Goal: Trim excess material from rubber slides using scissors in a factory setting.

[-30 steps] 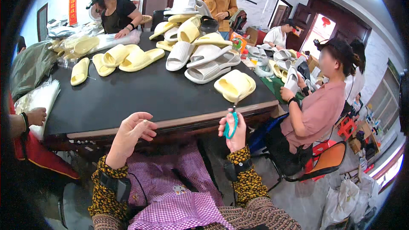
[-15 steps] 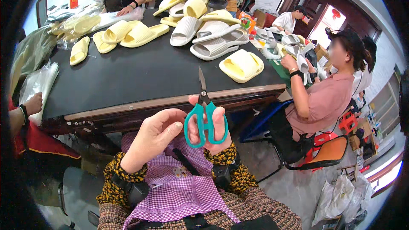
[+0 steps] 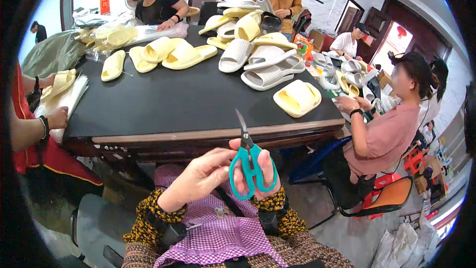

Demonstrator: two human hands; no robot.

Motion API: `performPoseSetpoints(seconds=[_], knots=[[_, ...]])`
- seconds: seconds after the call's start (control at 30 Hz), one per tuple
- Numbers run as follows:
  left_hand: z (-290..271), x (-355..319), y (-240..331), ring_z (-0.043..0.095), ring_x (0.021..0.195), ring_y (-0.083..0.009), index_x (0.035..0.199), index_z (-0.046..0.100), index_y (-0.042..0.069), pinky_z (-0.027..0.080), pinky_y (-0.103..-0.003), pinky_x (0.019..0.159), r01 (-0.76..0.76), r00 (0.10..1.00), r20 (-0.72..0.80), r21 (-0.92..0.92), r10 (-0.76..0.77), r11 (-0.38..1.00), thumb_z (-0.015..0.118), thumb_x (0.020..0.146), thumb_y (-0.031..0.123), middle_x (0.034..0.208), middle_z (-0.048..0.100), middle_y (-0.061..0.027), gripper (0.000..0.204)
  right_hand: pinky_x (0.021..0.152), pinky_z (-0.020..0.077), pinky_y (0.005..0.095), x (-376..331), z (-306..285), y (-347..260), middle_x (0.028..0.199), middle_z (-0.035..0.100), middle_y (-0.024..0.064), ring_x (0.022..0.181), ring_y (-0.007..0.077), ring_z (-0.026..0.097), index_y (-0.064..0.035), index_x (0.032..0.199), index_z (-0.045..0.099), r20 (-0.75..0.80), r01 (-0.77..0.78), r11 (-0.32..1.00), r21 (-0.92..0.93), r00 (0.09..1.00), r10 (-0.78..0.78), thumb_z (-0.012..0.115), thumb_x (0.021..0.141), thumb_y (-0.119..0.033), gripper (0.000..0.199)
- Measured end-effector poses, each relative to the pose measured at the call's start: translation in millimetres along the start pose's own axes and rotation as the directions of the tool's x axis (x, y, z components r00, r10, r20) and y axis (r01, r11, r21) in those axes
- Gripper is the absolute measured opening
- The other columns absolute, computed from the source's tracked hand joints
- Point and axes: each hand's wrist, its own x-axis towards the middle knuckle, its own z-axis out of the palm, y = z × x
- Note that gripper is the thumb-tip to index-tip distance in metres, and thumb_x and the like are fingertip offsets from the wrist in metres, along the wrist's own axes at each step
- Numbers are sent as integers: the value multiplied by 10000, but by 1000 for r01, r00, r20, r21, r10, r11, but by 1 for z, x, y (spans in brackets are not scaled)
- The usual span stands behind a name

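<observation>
A pair of scissors [image 3: 254, 169] with teal handles and dark blades points up and away from me, blades closed together. My right hand [image 3: 267, 168] holds it by the handles, with fingers behind the loops. Close beside the left loop is my left hand [image 3: 201, 176], its fingers curled and the thumb drawn in against them. Whether anything lies between those fingertips, I cannot make out. Beyond the scissors, a pale yellow slipper [image 3: 297, 98] rests near the front right edge of the black table [image 3: 183, 100].
Grey and yellow slippers [image 3: 270, 64] are heaped farther back, with several yellow slippers [image 3: 186, 55] to their left. At left, another person's hands hold a yellow slipper [image 3: 58, 84] over clear plastic bags [image 3: 74, 98]. A person in pink [image 3: 389, 134] sits at right beside more slippers.
The view has shifted, so the table and slippers sit lower and farther right. My left thumb has folded in toward its fingers. The person at left now has a yellow slipper in hand.
</observation>
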Motion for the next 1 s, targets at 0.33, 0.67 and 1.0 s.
performPoseSetpoints(seconds=[0.33, 0.67, 1.0], knots=[[2, -9, -1, 587, 1055, -179, 1297, 485, -37, 457, -322, 931, 106, 984, 170, -312, -54, 944, 547, 955, 152, 1145, 610, -106, 396, 481, 451, 245, -5, 6, 1, 700, 596, 83, 550, 129, 571, 31, 1290, 439, 55, -43, 999, -6, 998, 44, 529, 916, -504, 659], [-1, -10, 21, 594, 976, -125, 1233, 549, -53, 465, -271, 882, 232, 972, 70, -109, -225, 967, 506, 915, 18, 1058, 640, -85, 328, 505, 475, 256, -9, -2, -9, 720, 591, 85, 575, 140, 581, 7, 1277, 451, -16, -50, 999, 9, 999, 51, 558, 921, -416, 563], [5, -11, 4, 620, 880, -147, 1119, 516, -59, 504, -284, 791, 224, 973, 10, -304, -232, 926, 622, 903, 113, 943, 645, -100, 296, 506, 482, 243, -12, 3, -4, 720, 591, 77, 547, 130, 579, -2, 1248, 464, -42, -104, 994, -23, 994, 103, 591, 916, -335, 487]])
